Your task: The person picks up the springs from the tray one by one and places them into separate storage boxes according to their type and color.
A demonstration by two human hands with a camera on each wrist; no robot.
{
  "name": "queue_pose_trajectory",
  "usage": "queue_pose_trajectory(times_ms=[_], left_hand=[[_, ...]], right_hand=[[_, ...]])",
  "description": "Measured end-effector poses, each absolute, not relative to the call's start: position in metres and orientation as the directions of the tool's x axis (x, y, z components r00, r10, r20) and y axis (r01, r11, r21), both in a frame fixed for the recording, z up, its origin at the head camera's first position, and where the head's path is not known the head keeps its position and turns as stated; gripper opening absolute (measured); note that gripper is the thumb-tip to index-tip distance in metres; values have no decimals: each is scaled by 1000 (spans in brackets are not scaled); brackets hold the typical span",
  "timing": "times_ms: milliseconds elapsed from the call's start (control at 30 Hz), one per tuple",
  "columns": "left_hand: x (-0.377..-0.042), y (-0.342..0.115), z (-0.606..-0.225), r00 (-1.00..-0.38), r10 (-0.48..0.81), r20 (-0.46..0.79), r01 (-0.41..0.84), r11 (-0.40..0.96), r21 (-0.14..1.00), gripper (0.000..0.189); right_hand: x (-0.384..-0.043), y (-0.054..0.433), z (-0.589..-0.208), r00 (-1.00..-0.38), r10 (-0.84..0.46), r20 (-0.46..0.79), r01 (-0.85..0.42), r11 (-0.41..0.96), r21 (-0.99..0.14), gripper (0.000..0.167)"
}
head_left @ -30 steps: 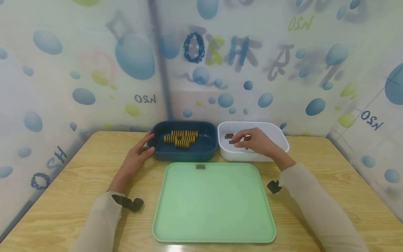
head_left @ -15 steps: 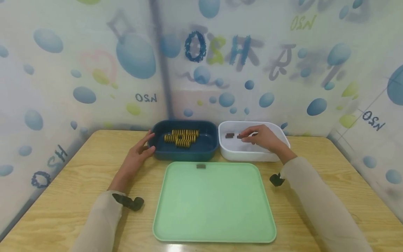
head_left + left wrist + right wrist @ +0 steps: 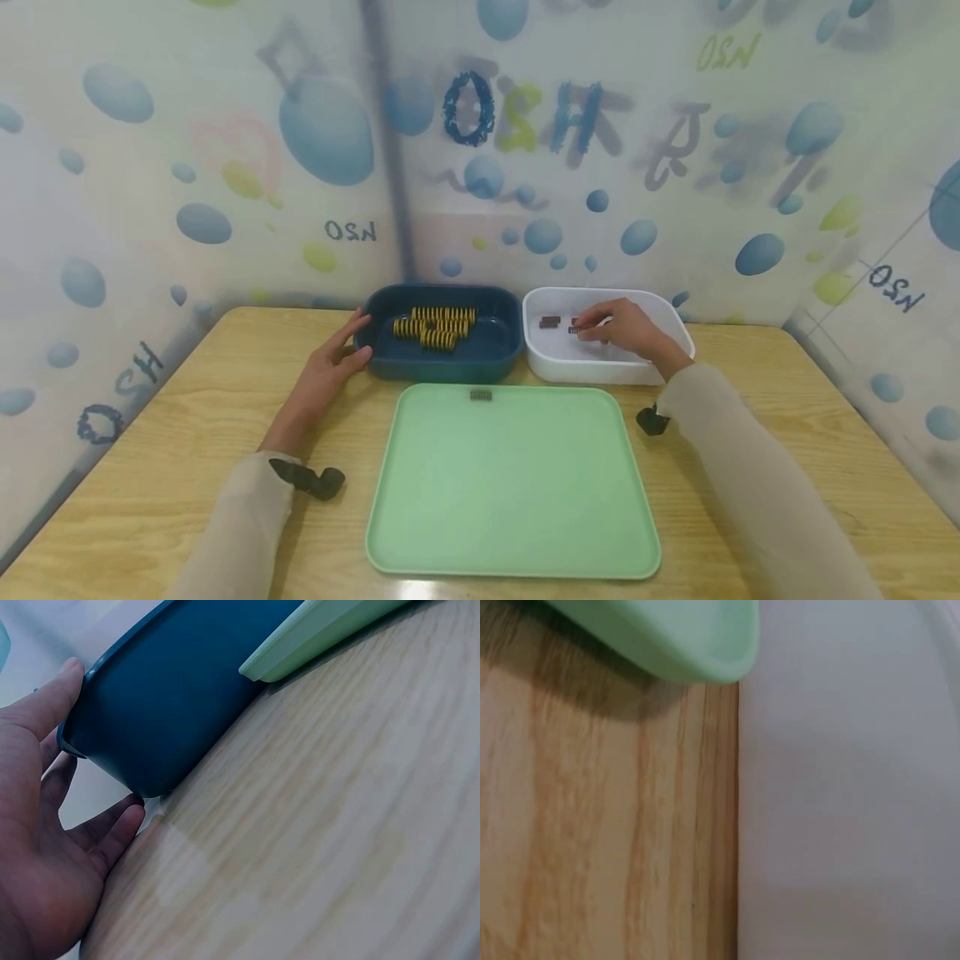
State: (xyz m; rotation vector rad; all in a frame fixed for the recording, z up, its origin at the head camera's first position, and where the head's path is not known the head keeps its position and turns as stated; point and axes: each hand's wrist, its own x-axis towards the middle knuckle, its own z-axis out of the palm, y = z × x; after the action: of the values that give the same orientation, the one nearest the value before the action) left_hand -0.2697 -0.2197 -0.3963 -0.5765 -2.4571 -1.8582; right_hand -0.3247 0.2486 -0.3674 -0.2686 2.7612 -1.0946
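Observation:
My left hand (image 3: pixel 327 367) rests against the left end of the dark blue bin (image 3: pixel 442 371), thumb at the rim and fingers along the outer wall in the left wrist view. Several yellow-and-black coil springs (image 3: pixel 437 340) lie in that bin. Over the white bin (image 3: pixel 592 372), my right hand (image 3: pixel 626 327) pinches a small dark spring (image 3: pixel 573 331) between thumb and index finger. Just behind it another spring (image 3: pixel 575 321) shows, partly hidden by the fingers. More small brown springs (image 3: pixel 550 321) lie to the left in the white bin. The right wrist view does not show the hand.
A pale green tray (image 3: pixel 510 483) lies in front of both bins, with one small spring (image 3: pixel 481 395) near its back edge. Everything stands on a wooden table (image 3: pixel 720 467). A patterned wall covering (image 3: pixel 480 225) rises directly behind the bins.
My right hand has shifted a little right and back within the white bin, its fingertips now beside two small springs. My left hand stays at the blue bin.

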Motion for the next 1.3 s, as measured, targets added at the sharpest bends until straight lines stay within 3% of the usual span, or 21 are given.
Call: queue_pose_trajectory(times_ms=[533,833,1300], left_hand=[[-266,-219,-389,-939,285,190,271,277,922,57],[-282,-227,-411,-938,281,201,289,322,901,57],[-285,-229,-414,-942,281,185,269,300,915,57]], right_hand=[[-338,248,-382,-978,-154,-141,-36,789,-613,18],[-338,246,-384,-981,-134,-140,-30,818,-574,17],[-333,246,-380,-988,-97,-123,-2,795,-607,24]])
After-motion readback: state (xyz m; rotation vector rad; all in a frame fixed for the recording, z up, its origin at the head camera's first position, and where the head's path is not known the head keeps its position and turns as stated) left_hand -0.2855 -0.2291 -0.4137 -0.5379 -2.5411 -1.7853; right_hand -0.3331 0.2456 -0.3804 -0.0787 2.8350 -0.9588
